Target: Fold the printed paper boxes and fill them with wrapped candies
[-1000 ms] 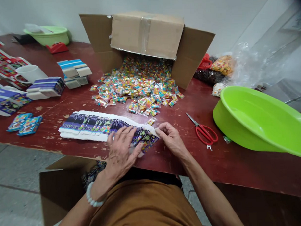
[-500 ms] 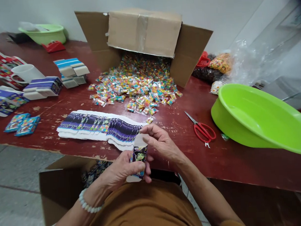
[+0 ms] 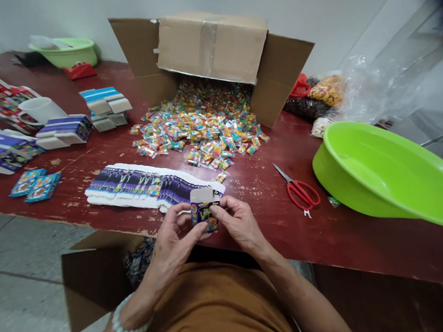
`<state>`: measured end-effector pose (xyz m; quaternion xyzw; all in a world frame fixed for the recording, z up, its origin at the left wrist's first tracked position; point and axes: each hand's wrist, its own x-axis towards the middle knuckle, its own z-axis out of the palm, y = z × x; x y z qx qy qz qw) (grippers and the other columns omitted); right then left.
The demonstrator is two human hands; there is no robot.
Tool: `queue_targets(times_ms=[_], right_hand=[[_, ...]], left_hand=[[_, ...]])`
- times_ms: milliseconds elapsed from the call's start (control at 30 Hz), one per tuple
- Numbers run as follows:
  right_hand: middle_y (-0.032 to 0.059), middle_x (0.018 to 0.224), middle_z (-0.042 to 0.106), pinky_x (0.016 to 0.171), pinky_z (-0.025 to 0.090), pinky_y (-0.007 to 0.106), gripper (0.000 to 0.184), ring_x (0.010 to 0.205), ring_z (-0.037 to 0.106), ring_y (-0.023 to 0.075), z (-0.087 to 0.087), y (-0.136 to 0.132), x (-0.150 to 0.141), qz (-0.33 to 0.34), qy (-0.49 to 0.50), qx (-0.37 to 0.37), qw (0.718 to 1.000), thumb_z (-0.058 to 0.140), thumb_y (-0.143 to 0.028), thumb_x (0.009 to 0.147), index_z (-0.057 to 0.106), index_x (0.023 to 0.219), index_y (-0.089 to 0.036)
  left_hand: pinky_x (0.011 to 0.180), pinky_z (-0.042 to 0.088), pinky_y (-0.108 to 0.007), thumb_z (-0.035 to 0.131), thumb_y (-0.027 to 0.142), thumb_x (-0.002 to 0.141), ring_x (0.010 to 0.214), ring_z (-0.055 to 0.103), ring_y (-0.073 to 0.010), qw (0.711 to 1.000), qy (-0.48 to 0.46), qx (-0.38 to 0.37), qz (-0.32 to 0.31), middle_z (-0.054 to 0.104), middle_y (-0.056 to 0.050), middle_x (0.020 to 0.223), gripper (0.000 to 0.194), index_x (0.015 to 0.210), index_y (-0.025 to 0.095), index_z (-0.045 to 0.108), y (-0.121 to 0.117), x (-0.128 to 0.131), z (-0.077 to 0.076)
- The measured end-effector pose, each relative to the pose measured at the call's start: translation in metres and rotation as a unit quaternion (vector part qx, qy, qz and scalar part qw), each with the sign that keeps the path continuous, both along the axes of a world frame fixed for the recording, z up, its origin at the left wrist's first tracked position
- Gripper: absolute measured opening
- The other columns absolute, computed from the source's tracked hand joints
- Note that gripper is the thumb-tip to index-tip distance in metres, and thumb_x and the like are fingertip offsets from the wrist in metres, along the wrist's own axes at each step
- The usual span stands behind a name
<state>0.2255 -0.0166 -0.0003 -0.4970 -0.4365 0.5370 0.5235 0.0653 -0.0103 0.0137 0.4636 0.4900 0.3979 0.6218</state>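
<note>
Between my two hands is a small purple candy box (image 3: 204, 212), opened into shape with its white top flap standing up. My left hand (image 3: 178, 235) grips its left side and lower edge, thumb across the front. On the right side my right hand (image 3: 238, 223) holds it, the thumb pressed on the printed front. Just behind the box lies a long row of overlapping flat purple cartons (image 3: 135, 186) on the red table (image 3: 259, 193). Beyond that row, a heap of small clear candy packets (image 3: 206, 132) spills from a large cardboard box (image 3: 213, 47).
Red-handled scissors (image 3: 300, 192) lie right of my hands, beside a big green basin (image 3: 374, 180). Two blue boxes (image 3: 44, 185), stacked cartons (image 3: 105, 107) and a white mug (image 3: 41, 110) are on the left. An open carton (image 3: 91, 282) stands below the table edge.
My hands lifted one flat carton off the right end of the row. It was turned upright and squared into a box, now held by both hands.
</note>
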Motion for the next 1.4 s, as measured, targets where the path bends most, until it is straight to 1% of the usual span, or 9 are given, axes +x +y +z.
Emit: queue_targets(times_ms=[167,433,567,733,900,1033,1100,1267,1400], right_hand=[[-0.0043,0.077,0.060,0.059,0.047,0.023,0.047,0.064,0.056,0.0121,-0.003,0.000,-0.011,-0.058,0.032,-0.004,0.998,0.077,-0.037,0.076,0.055,0.115,-0.025],[-0.0012,0.078,0.063,0.065,0.045,0.026,0.020,0.067,0.054,0.0122,-0.008,-0.001,-0.017,-0.040,0.008,0.056,0.998,0.070,-0.039,0.082,0.066,0.091,-0.021],[-0.0019,0.069,0.062,0.063,0.044,0.025,0.031,0.063,0.053,0.0113,-0.006,0.009,-0.008,0.023,0.076,-0.021,0.997,0.080,-0.044,0.072,0.064,0.073,-0.018],[-0.0023,0.075,0.066,0.064,0.044,0.025,0.042,0.064,0.056,0.0107,-0.003,0.016,-0.003,0.082,0.134,-0.067,0.985,0.089,-0.040,0.062,0.067,0.091,-0.019],[0.0012,0.075,0.066,0.067,0.045,0.028,0.020,0.069,0.057,0.0137,-0.005,0.011,-0.008,0.035,-0.001,0.085,0.996,0.076,-0.039,0.079,0.071,0.078,-0.020],[0.0041,0.083,0.070,0.075,0.049,0.032,0.014,0.080,0.063,0.0175,-0.002,0.008,-0.009,0.035,-0.111,0.188,0.975,0.069,-0.035,0.087,0.073,0.083,-0.022],[0.0053,0.091,0.073,0.082,0.050,0.034,0.017,0.087,0.066,0.0181,0.003,0.008,-0.007,0.069,-0.133,0.200,0.968,0.065,-0.034,0.090,0.072,0.081,-0.022],[0.0051,0.091,0.074,0.071,0.052,0.030,0.013,0.078,0.067,0.0162,0.012,0.012,-0.006,0.095,-0.153,0.131,0.975,0.070,-0.033,0.086,0.073,0.085,-0.021],[0.0012,0.073,0.069,0.051,0.049,0.025,0.021,0.054,0.062,0.0123,0.011,0.016,-0.008,0.136,-0.038,-0.004,0.990,0.073,-0.038,0.081,0.071,0.087,-0.018]], left_hand=[[0.078,0.061,-0.032,0.082,0.031,0.074,0.084,0.075,-0.0213,0.994,0.048,0.079,0.050,0.074,-0.004,0.103,0.075,0.136,0.029,0.040,-0.013,-0.002,-0.001],[0.066,0.054,-0.025,0.075,0.043,0.079,0.073,0.066,-0.0181,0.997,0.051,0.050,0.026,0.072,-0.002,0.085,0.037,0.109,0.024,0.066,-0.009,-0.011,-0.001],[0.066,0.052,-0.025,0.073,0.045,0.082,0.072,0.061,-0.0168,0.998,0.053,0.033,0.018,0.069,0.000,0.083,0.027,0.097,0.023,0.068,-0.004,-0.017,-0.001],[0.076,0.051,-0.025,0.072,0.040,0.084,0.082,0.064,-0.0183,0.995,0.068,0.075,0.008,0.071,-0.001,0.088,0.020,0.092,0.022,0.068,0.000,-0.019,0.001],[0.068,0.052,-0.023,0.082,0.042,0.075,0.071,0.066,-0.0142,0.995,-0.081,-0.043,0.046,0.072,0.004,0.082,0.061,0.124,0.028,0.049,-0.002,-0.016,0.004],[0.054,0.053,-0.028,0.068,0.066,0.078,0.054,0.067,-0.0178,0.957,-0.155,-0.239,-0.061,0.072,-0.003,0.076,0.061,0.113,0.017,0.059,-0.005,-0.015,0.006],[0.048,0.051,-0.026,0.064,0.069,0.080,0.048,0.064,-0.0165,0.949,-0.160,-0.265,-0.059,0.071,-0.004,0.072,0.061,0.110,0.016,0.062,-0.006,-0.015,0.006],[0.050,0.049,-0.023,0.058,0.069,0.085,0.049,0.061,-0.0132,0.970,-0.136,-0.199,-0.036,0.071,-0.003,0.070,0.058,0.103,0.016,0.068,-0.007,-0.011,-0.001],[0.050,0.047,-0.024,0.051,0.069,0.088,0.049,0.059,-0.0124,0.981,-0.105,-0.157,-0.040,0.073,-0.005,0.071,0.058,0.089,0.014,0.071,-0.008,-0.010,-0.007]])
